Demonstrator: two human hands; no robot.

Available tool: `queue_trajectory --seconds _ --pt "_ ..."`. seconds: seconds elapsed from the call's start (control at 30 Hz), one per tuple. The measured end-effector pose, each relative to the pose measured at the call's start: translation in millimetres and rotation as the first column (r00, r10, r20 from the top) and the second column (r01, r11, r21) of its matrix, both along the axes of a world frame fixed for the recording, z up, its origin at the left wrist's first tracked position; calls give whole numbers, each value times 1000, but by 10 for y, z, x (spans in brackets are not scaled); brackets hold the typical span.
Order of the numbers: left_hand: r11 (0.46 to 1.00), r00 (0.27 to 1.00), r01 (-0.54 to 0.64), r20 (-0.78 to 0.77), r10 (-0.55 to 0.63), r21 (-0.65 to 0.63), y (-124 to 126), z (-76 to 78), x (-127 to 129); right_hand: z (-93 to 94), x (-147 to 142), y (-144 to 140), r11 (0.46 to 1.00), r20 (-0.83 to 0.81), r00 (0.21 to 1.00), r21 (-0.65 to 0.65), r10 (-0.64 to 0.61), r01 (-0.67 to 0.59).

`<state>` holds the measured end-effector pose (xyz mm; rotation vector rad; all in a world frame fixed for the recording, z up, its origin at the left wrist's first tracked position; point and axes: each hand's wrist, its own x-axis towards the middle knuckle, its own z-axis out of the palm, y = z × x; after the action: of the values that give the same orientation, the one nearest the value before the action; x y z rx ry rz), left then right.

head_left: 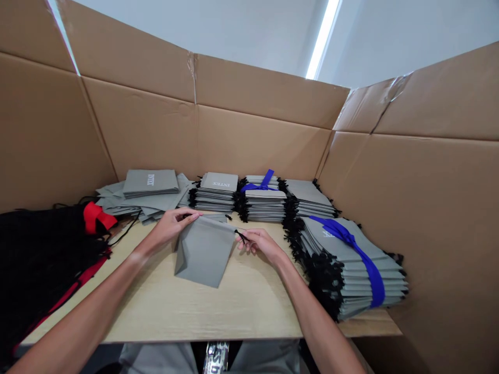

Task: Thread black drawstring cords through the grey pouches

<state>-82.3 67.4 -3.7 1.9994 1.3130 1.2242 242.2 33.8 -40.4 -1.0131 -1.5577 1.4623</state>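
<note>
A grey drawstring pouch hangs tilted between my two hands, just above the wooden table. My left hand pinches its upper left corner. At its upper right corner, the fingers of my right hand are closed on the black drawstring, where a knot shows. Behind the pouch lies another flat grey piece, partly hidden, with a black string end at its right.
Stacks of grey pouches line the back. Blue ties bind a stack and a large bundle at right. Black cords with a red tie lie left. Cardboard walls surround the table.
</note>
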Motion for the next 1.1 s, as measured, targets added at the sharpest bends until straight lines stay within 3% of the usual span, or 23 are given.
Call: queue_trajectory --seconds 0.13,0.3,0.5,0.63,0.73,0.9,1.1 --pt "1000 1000 -11 -6 11 6 -24 27 11 57 -26 -45 1000 40 999 21 -24 23" --pt "1000 1000 -6 -6 6 8 -30 37 9 83 -26 -111 985 201 974 152 -106 76" --pt "1000 1000 5 -7 -5 -11 -42 43 28 89 -60 -187 855 486 779 504 -396 120" --pt "1000 1000 2 -5 -2 -17 -55 56 39 111 -91 -211 827 527 740 557 -418 71" --pt "1000 1000 1 -9 -1 -13 -43 56 31 79 -74 -177 856 489 794 512 -361 74" --pt "1000 1000 -15 1 16 -10 -19 48 17 9 -24 -71 968 225 971 248 -84 26" --pt "1000 1000 -3 26 3 -23 -36 65 17 53 -26 -50 994 132 991 107 -32 17"
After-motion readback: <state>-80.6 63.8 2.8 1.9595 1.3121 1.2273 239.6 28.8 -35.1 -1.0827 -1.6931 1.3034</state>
